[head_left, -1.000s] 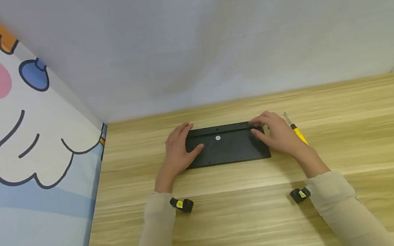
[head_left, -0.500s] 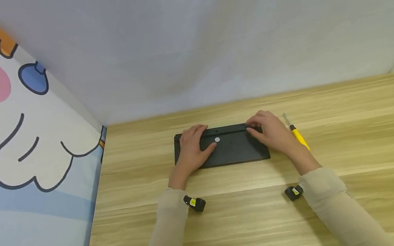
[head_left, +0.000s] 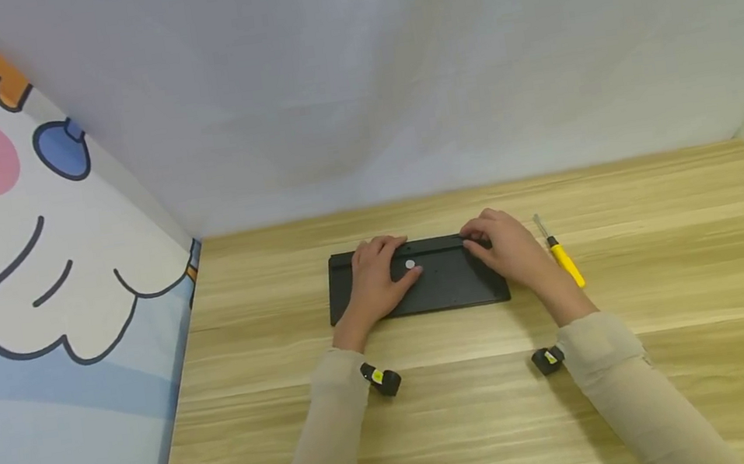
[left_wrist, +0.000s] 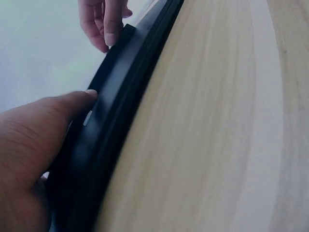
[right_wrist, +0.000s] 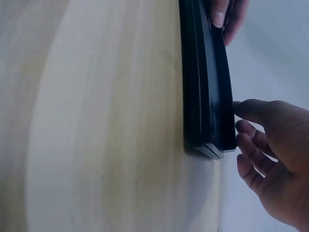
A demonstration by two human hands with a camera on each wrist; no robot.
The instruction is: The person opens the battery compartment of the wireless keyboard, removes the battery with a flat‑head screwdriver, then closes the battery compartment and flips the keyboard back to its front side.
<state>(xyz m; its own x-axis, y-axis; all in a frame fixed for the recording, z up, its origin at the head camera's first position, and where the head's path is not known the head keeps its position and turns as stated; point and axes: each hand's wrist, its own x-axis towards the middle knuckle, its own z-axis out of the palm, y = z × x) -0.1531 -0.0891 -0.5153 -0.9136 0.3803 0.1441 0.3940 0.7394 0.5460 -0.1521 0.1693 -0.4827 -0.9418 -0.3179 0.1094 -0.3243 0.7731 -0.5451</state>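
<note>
A thin black keyboard (head_left: 446, 285) lies with its underside up on the wooden table; its keys are hidden. A raised ridge runs along its far side, with a small white round sticker (head_left: 410, 264) nearby. My left hand (head_left: 375, 278) reaches over the left-middle part, fingers at the far ridge and thumb (left_wrist: 82, 99) on the near side. At the right part of that ridge, my right hand (head_left: 508, 249) pinches the edge between thumb (right_wrist: 256, 110) and fingers. A layered edge shows at the keyboard's end in the right wrist view.
A yellow-handled screwdriver (head_left: 566, 264) lies on the table right of the keyboard, close to the right forearm. Behind the table (head_left: 469, 431) hangs a pale cloth backdrop (head_left: 397, 103). A cartoon-printed panel (head_left: 57, 305) stands at the left.
My left hand has slid right along the keyboard from its left end, uncovering that end. The right hand has shifted slightly left, leaving the whole screwdriver handle in sight.
</note>
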